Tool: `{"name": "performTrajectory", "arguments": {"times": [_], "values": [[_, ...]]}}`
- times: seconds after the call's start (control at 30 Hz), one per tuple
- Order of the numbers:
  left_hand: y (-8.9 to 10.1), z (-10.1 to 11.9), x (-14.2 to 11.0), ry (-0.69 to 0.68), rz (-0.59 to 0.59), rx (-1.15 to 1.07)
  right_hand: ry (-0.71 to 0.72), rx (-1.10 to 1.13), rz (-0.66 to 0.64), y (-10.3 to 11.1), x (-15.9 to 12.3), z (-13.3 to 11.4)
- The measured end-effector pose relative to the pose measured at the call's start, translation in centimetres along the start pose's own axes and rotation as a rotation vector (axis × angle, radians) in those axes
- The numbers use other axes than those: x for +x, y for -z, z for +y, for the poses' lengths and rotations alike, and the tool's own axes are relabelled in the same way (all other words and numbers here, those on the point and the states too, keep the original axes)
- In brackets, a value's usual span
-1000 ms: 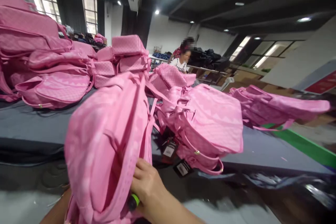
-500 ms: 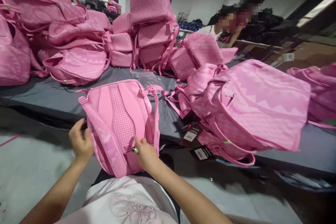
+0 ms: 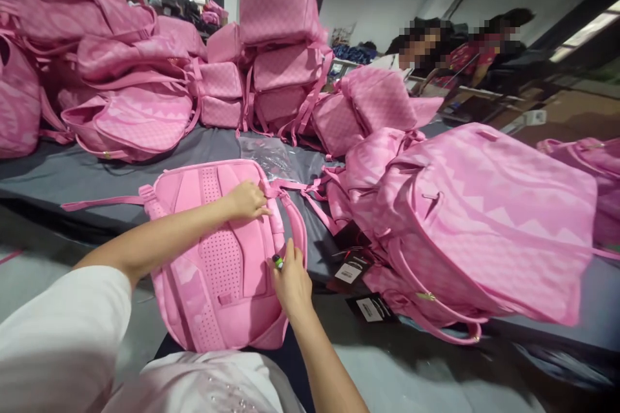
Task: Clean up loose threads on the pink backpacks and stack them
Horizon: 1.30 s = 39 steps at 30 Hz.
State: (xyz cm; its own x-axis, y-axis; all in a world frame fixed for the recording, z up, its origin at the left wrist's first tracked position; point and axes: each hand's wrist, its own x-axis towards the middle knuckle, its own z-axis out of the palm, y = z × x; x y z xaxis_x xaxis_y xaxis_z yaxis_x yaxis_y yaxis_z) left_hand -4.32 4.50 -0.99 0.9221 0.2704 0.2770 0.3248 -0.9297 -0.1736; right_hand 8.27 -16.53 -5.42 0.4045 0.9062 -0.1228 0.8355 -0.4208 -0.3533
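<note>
One backpack [image 3: 220,264] sits at the near edge of the counter [image 3: 29,171], just left of a bag pile [image 3: 504,226]. The left hand [image 3: 249,200] curls by its far right corner, grip unclear; the right hand [image 3: 293,281], nearer, is wrapped around a small tool [image 3: 278,262].

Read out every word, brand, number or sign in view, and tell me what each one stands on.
No text is legible.
Upper black hang tag, beside the patterned pink backpack: white label with dark print, too small to read.
Lower black hang tag: white label with dark print, also too small.
Green-and-black item in the right hand: too small to tell if it bears any marking.
</note>
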Motion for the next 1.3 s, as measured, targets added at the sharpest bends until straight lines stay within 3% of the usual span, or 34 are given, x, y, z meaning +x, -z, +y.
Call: {"name": "performTrajectory", "arguments": {"times": [0.1,0.2,0.33,0.47,0.6,0.8,1.03,1.13,1.3], "values": [[1.6,2.3,0.1,-0.090,0.128,0.004,0.017,0.031,-0.079,1.2,1.6,1.1],[3.8,5.2,0.6,-0.157,0.183,-0.025,0.025,0.039,-0.089,2.6,-0.1,3.3],[5.7,8.1,1.9,-0.237,0.114,-0.123,-0.012,-0.082,-0.074,4.9,-3.6,5.5],[4.7,8.8,2.9,-0.223,-0.043,-0.138,-0.065,-0.142,-0.093,4.8,-3.7,5.6],[2.9,7.9,3.5,-0.222,-0.160,-0.187,-0.107,-0.130,-0.097,3.5,-2.0,5.2],[2.4,6.7,4.0,-0.190,-0.289,-0.335,-0.139,-0.108,-0.097,2.4,-1.0,5.1],[1.1,5.8,5.3,-0.411,-0.115,-0.292,-0.162,-0.078,-0.099,1.9,-0.9,5.4],[1.3,3.5,5.5,-0.441,-0.047,-0.230,-0.159,-0.071,-0.094,2.1,-0.9,5.5],[2.5,-3.8,6.5,-0.398,0.027,-0.080,-0.132,-0.058,-0.105,2.4,-0.9,5.8]]}}
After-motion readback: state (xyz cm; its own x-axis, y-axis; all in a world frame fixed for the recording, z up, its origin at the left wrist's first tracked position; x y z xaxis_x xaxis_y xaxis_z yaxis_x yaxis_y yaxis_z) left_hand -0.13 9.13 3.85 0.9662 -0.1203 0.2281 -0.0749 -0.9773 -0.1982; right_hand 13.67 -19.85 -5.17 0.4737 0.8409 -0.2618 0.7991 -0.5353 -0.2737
